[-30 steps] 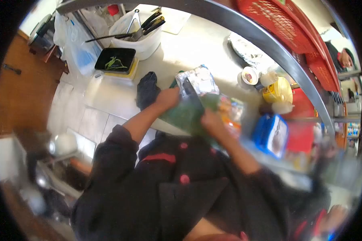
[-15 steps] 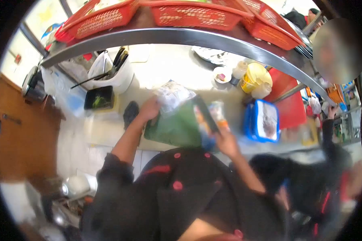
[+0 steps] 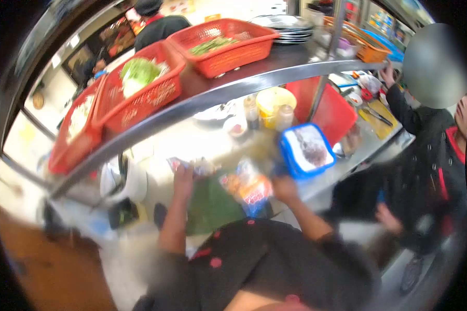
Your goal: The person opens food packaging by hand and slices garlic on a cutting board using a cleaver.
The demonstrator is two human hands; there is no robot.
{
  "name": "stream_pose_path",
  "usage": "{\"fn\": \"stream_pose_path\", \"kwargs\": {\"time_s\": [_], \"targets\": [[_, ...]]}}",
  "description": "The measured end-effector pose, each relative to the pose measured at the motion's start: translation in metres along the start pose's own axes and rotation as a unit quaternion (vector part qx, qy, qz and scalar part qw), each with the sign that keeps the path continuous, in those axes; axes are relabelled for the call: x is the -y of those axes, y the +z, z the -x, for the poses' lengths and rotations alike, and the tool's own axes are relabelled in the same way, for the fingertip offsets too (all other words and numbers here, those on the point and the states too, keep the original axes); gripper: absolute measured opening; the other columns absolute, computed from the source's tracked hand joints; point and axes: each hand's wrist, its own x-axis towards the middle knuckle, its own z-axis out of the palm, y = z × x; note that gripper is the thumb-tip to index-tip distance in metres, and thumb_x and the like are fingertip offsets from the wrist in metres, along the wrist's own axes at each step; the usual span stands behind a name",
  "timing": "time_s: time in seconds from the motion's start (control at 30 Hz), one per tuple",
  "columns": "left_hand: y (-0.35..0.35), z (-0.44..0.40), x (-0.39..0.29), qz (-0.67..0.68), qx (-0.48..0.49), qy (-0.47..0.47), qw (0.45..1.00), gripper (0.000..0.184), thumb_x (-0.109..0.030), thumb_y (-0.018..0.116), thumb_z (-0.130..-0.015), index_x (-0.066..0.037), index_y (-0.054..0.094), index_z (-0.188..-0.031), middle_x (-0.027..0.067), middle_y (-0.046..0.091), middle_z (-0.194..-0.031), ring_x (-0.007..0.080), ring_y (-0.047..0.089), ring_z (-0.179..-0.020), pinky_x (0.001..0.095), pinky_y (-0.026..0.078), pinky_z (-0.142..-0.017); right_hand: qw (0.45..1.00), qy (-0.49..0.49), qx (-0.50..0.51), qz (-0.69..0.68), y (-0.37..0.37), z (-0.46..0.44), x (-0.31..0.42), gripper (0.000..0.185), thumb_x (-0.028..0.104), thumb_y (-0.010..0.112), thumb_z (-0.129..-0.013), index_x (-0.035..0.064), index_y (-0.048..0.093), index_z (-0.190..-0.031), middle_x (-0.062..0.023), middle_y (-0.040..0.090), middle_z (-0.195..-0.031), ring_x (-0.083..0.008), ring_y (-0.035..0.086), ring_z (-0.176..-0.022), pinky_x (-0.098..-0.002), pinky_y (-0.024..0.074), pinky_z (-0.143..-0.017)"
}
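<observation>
Relative to one green board, three red baskets are arrayed from 10 to 12 o'clock; one printed bag is located at 2 o'clock. One plastic package is touched by the left hand at 11 o'clock; the right hand is positioned beside the bag, at 3 o'clock. Both grips are blurred; finger opening cannot be determined.

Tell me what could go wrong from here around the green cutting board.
The printed plastic packet reaches close to the front edge of the counter, beside the green cutting board, so it might slip off. The right hand is near the blue tub; a sideways swing could knock it. A co-worker stands close on the right, so the two could bump.
</observation>
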Motion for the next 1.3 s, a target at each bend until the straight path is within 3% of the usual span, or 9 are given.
{"fn": "stream_pose_path", "kwargs": {"time_s": [0.1,0.13,0.27,0.53,0.6,0.7,0.8,1.2,1.3], "targets": [[0.005,0.012,0.019,-0.201,0.064,0.146,0.966,0.015,-0.016,0.051,-0.099,-0.003,0.058,-0.098,0.0048,0.061,-0.084,0.0145,0.058,-0.073,0.0302,0.049,-0.066,0.993,0.016,0.079,-0.091,-0.055,-0.019,0.046,0.037,0.026,0.065,-0.081,0.0046,0.068,-0.111,-0.0236,0.066,-0.101,-0.0409,0.063,-0.096,-0.0494,0.0491,-0.084],[0.009,0.02,0.019,-0.238,0.093,0.145,0.956,0.015,-0.016,0.051,-0.098,-0.003,0.058,-0.098,0.0045,0.062,-0.084,0.0142,0.058,-0.073,0.0297,0.049,-0.067,0.975,-0.093,0.034,-0.198,-0.041,-0.027,0.06,0.043,0.029,0.068,-0.079,0.0038,0.066,-0.114,-0.0239,0.063,-0.111,-0.0414,0.06,-0.104,-0.0485,0.0476,-0.09],[0.045,0.055,-0.037,0.049,0.148,-0.053,0.986,0.015,-0.016,0.052,-0.095,-0.001,0.056,-0.098,0.0092,0.061,-0.091,0.0203,0.059,-0.081,0.0356,0.049,-0.069,0.918,-0.261,0.027,-0.297,-0.045,-0.064,0.147,0.057,0.034,0.075,-0.073,0.0043,0.063,-0.12,-0.023,0.054,-0.132,-0.0399,0.05,-0.123,-0.0481,0.041,-0.102],[0.016,0.064,-0.049,0.11,0.05,-0.08,0.989,0.009,-0.008,0.046,-0.097,-0.006,0.053,-0.093,0.0053,0.058,-0.084,0.0164,0.056,-0.074,0.0314,0.046,-0.065,0.913,-0.301,0.068,-0.266,-0.047,-0.074,0.189,0.038,0.035,0.069,-0.077,0.0058,0.068,-0.101,-0.017,0.063,-0.108,-0.0367,0.057,-0.106,-0.0531,0.0442,-0.085],[0.015,0.071,-0.057,0.367,-0.013,-0.126,0.922,0.006,-0.008,0.047,-0.094,-0.007,0.053,-0.091,0.0062,0.057,-0.082,0.0167,0.056,-0.073,0.0301,0.045,-0.062,0.907,-0.309,0.113,-0.262,-0.049,-0.07,0.202,0.033,0.038,0.066,-0.079,0.0054,0.069,-0.086,-0.0166,0.064,-0.094,-0.0383,0.06,-0.094,-0.053,0.0447,-0.079],[-0.002,0.057,-0.039,0.464,-0.046,-0.232,0.854,0.004,-0.008,0.05,-0.09,-0.008,0.054,-0.091,0.0067,0.057,-0.083,0.0151,0.054,-0.07,0.029,0.044,-0.059,0.881,-0.362,0.098,-0.289,-0.047,-0.067,0.203,0.031,0.035,0.063,-0.081,0.005,0.068,-0.077,-0.0186,0.063,-0.084,-0.0396,0.061,-0.085,-0.0519,0.0458,-0.074],[-0.042,0.018,-0.015,0.327,-0.021,-0.166,0.93,0.006,-0.011,0.05,-0.091,-0.008,0.055,-0.09,0.0059,0.058,-0.08,0.0142,0.052,-0.064,0.0292,0.043,-0.055,0.901,-0.341,0.061,-0.26,-0.035,-0.058,0.197,0.031,0.033,0.058,-0.084,0.0047,0.066,-0.074,-0.0188,0.063,-0.082,-0.0389,0.061,-0.084,-0.0524,0.0459,-0.071],[-0.055,0.014,-0.073,0.318,-0.05,-0.103,0.941,0.026,-0.022,0.044,-0.099,-0.004,0.06,-0.09,0.0114,0.064,-0.086,0.0226,0.057,-0.068,0.0322,0.046,-0.062,0.893,-0.372,-0.076,-0.241,0.013,-0.056,0.192,0.022,0.026,0.055,-0.085,0.0079,0.067,-0.083,-0.0162,0.065,-0.086,-0.0366,0.061,-0.086,-0.049,0.0479,-0.076],[-0.074,-0.003,-0.049,0.337,0.13,-0.023,0.932,0.027,-0.023,0.046,-0.1,-0.001,0.059,-0.09,0.0122,0.062,-0.085,0.0222,0.057,-0.073,0.0339,0.047,-0.063,0.934,-0.305,0.0,-0.186,-0.023,-0.042,0.193,0.02,0.022,0.055,-0.083,0.0064,0.067,-0.085,-0.016,0.065,-0.087,-0.0359,0.061,-0.088,-0.0486,0.0482,-0.077]]}}
